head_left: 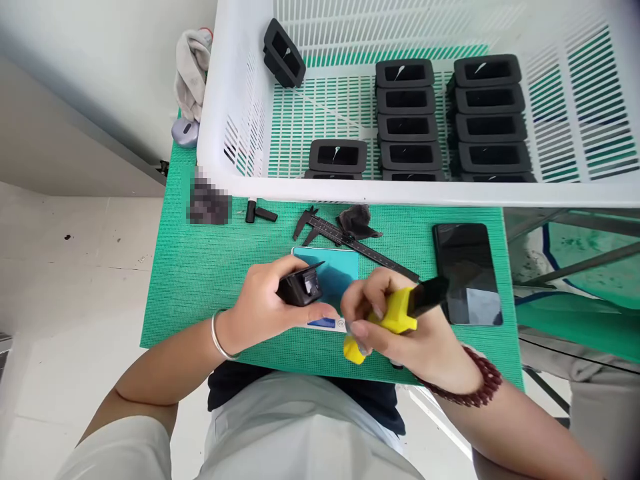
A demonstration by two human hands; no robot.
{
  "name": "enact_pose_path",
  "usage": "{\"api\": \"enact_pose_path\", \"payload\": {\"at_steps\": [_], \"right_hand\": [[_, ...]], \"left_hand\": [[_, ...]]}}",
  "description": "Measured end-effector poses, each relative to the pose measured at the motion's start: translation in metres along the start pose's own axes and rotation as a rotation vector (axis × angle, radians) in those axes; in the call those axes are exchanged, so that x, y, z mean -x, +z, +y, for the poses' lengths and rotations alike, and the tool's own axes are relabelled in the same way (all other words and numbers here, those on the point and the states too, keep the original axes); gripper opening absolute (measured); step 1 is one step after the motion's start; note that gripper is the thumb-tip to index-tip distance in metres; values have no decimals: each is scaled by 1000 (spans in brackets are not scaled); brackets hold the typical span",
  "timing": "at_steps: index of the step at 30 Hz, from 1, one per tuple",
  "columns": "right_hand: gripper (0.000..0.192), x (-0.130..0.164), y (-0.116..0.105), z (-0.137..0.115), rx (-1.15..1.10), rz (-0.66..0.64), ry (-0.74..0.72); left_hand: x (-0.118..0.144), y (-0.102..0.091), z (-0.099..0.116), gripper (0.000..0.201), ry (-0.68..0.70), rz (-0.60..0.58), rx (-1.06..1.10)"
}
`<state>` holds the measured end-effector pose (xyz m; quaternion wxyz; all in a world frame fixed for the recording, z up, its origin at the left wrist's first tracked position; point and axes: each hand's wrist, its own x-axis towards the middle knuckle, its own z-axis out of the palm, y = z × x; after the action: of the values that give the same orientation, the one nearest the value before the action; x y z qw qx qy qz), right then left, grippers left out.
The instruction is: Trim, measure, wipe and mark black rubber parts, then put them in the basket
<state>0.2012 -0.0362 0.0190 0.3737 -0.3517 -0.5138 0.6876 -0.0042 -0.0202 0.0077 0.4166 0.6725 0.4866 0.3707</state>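
We see the left hand (267, 303) closed around a small black plastic part (300, 287); the part sits between the thumb and the other fingers, and its open side faces to the right. The right hand (400, 327) is closed around a yellow tool (395, 313) with a black front end, which points up and to the right, away from the part; the two hands are just beside each other, but the tool does not touch the part. Both hands are above a small blue-topped scale (335, 273), which lies on the green mat (200, 280). Behind the scale lie one black caliper (345, 240) and one dark piece of cloth (356, 222), and to the left one small black L-shaped piece (257, 213). To the right of the hands lies one dark phone (467, 273), flat on the mat. Farther back stands one big white basket (220, 113). In it we count black parts (407, 127) of the same kind: two stacks at the right, with five visible in each, a shorter stack of two in the middle, and one single part leaning against the back wall. Beside the basket, at the left, lies one grey glove (193, 67).
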Motion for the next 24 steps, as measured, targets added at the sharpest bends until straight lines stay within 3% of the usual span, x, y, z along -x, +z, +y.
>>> {"api": "enact_pose_path", "payload": {"at_steps": [6,18,24], "right_hand": [[32,0,2,7,-261,-138,92],[33,-2,4,8,-313,-104,116],[32,-3,4,10,-356,-121,115]], "left_hand": [[1,3,3,44,74,29,-39],[0,9,5,47,244,100,-124],[2,12,4,46,217,77,-99]]}}
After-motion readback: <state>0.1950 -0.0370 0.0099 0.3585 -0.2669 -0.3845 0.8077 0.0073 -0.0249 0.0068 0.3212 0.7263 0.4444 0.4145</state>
